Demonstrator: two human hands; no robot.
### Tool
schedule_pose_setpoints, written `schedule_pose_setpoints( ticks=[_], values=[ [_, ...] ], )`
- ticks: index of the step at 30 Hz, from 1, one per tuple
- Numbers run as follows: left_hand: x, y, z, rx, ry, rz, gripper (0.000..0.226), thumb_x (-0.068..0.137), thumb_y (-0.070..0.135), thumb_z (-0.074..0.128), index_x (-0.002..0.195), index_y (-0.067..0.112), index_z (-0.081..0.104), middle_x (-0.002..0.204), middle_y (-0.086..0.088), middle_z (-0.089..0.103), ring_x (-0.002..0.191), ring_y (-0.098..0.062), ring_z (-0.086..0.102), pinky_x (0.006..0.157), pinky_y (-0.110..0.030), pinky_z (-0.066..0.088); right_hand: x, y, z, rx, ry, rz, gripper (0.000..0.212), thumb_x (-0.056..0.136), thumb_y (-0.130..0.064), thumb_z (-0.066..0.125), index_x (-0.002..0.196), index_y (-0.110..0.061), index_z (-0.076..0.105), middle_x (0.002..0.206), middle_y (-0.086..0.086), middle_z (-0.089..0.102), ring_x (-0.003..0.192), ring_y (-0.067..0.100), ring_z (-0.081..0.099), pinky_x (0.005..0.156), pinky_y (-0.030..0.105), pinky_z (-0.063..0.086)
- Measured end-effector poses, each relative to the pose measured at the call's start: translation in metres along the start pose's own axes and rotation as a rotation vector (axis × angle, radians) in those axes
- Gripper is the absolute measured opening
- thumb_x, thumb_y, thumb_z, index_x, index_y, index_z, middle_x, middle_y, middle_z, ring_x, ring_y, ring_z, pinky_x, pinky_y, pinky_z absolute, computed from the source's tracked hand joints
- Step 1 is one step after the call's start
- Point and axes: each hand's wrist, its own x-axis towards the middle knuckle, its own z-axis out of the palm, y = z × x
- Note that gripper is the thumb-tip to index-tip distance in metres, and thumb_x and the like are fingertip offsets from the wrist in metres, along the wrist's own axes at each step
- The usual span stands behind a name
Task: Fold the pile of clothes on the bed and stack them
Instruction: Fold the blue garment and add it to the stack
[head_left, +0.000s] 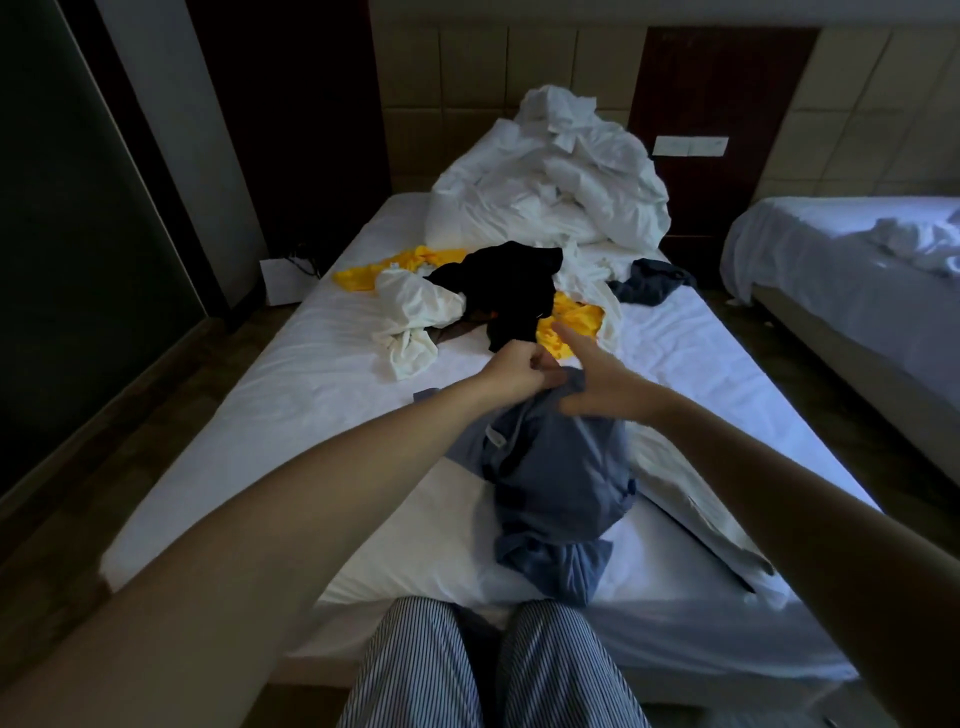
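Clothes litter white bed beside second bed.

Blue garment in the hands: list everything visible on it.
The blue garment is slate-blue, soft, woven-looking cloth, crumpled and not yet folded. A lighter hemmed edge with what may be a button shows on its left side. The left hand grips its bunched top and lifts it; the right hand, fingers straight, touches that same top. Its lower end lies heaped on the white sheet near the foot of the bed.
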Motion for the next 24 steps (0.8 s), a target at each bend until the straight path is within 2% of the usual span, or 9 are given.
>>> schedule_pose_setpoints(
  ticks=[4,6,8,10,12,14,17,20,24],
  values=[
    [-0.007,0.001,0.008,-0.283,-0.069,-0.084,0.019,0.091,0.001,0.054,0.076,0.011,0.058,0.071,-0.006,0.057,0.069,-0.017,0.057,0.055,-0.023,0.047,0.001,-0.014,0.021,0.169,-0.013,-0.027,0.106,0.077,-0.008,0.074,0.150,-0.018,-0.001,0.123,0.003,0.054,0.098,0.013,0.060,0.077,0.024,0.047],
    [-0.008,-0.007,0.005,-0.501,-0.054,-0.168,0.014,0.092,0.005,0.053,0.081,0.013,0.054,0.078,-0.007,0.058,0.073,-0.018,0.059,0.064,-0.028,0.052,0.004,-0.014,0.023,-0.024,0.027,0.039,0.072,0.084,-0.018,0.069,0.143,-0.010,0.030,0.115,0.006,0.057,0.102,0.020,0.057,0.077,0.025,0.041],
    [-0.005,-0.023,-0.005,-0.619,-0.008,-0.233,0.012,0.092,0.006,0.052,0.081,0.012,0.052,0.085,-0.008,0.058,0.081,-0.020,0.061,0.074,-0.031,0.053,0.005,-0.006,0.021,-0.236,0.028,0.104,0.027,0.092,-0.024,0.057,0.099,0.002,0.060,0.100,0.017,0.063,0.097,0.028,0.057,0.072,0.029,0.033],
    [-0.005,-0.044,-0.014,-0.405,0.000,-0.222,0.017,0.091,0.005,0.052,0.077,0.015,0.053,0.085,-0.006,0.058,0.080,-0.018,0.059,0.070,-0.026,0.050,0.005,0.000,0.016,-0.189,0.098,0.147,0.040,0.093,-0.025,0.055,0.070,0.007,0.053,0.074,0.022,0.051,0.082,0.030,0.052,0.061,0.029,0.023],
    [-0.010,-0.060,-0.016,-0.198,-0.180,-0.181,0.024,0.089,0.000,0.052,0.077,0.018,0.061,0.079,0.001,0.060,0.073,-0.011,0.058,0.065,-0.022,0.048,0.004,-0.001,0.007,0.018,0.248,0.124,0.041,0.092,-0.024,0.058,0.075,0.014,0.054,0.075,0.031,0.045,0.073,0.030,0.047,0.056,0.028,0.020],
    [-0.012,-0.075,-0.010,-0.047,-0.362,-0.182,0.021,0.084,-0.001,0.061,0.101,0.011,0.059,0.090,0.005,0.061,0.084,-0.008,0.060,0.067,-0.016,0.047,0.002,-0.007,-0.003,0.155,0.352,0.084,0.040,0.091,-0.023,0.059,0.078,0.015,0.054,0.075,0.032,0.044,0.068,0.032,0.044,0.052,0.022,0.026],
    [-0.010,-0.087,0.011,0.282,-0.361,-0.154,0.090,0.064,0.047,0.075,0.138,0.029,0.027,0.130,0.000,0.050,0.125,-0.026,0.046,0.095,-0.034,0.042,0.001,-0.014,-0.018,0.325,0.385,0.051,0.040,0.093,-0.024,0.057,0.081,0.014,0.056,0.071,0.017,0.045,0.066,0.023,0.045,0.050,0.015,0.030],
    [-0.008,-0.081,0.036,0.578,-0.239,-0.149,0.058,0.080,0.055,0.060,0.128,0.026,0.045,0.122,0.000,0.059,0.117,-0.022,0.052,0.094,-0.033,0.036,-0.001,-0.017,-0.030,0.461,0.402,0.087,0.031,0.094,-0.026,0.055,0.079,0.000,0.062,0.073,0.009,0.056,0.063,0.009,0.052,0.054,0.010,0.039],
    [-0.003,-0.074,0.053,0.290,0.060,-0.196,0.033,0.097,0.030,0.041,0.105,0.007,0.064,0.110,-0.016,0.065,0.103,-0.032,0.059,0.079,-0.030,0.040,-0.005,-0.009,-0.041,0.488,0.425,0.148,0.040,0.094,-0.029,0.055,0.085,0.010,0.060,0.076,0.015,0.052,0.069,0.017,0.049,0.056,0.016,0.039]
  ],
)
